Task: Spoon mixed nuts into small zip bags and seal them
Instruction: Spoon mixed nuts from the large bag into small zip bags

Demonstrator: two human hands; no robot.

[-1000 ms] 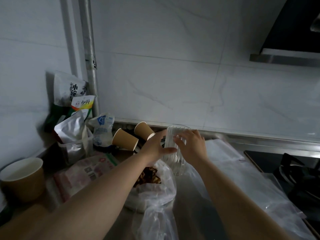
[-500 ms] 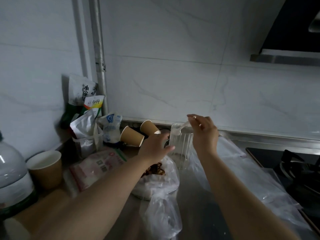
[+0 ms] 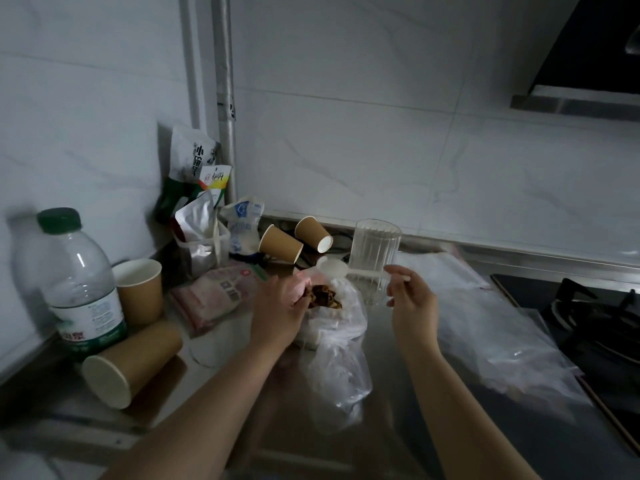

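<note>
A thin plastic bag (image 3: 332, 327) with dark brown nuts (image 3: 323, 296) in its open mouth lies mid-counter. My left hand (image 3: 280, 306) grips the bag's left rim, fingers curled at the opening. My right hand (image 3: 408, 296) pinches the handle of a white plastic spoon (image 3: 334, 266); its bowl hangs just above the bag's far edge. A clear ribbed glass (image 3: 372, 251) stands behind the spoon. Clear zip bags (image 3: 485, 306) lie flat to the right.
Snack packets (image 3: 201, 188) and two tipped paper cups (image 3: 294, 240) crowd the back left corner. A water bottle (image 3: 74, 282), an upright cup (image 3: 138, 289) and a fallen cup (image 3: 131, 365) stand at the left. A gas hob (image 3: 595, 317) is at the right edge.
My right hand lifted the spoon out of the glass and brought it down left over the nut bag. My left hand dropped from the glass onto the bag's rim.
</note>
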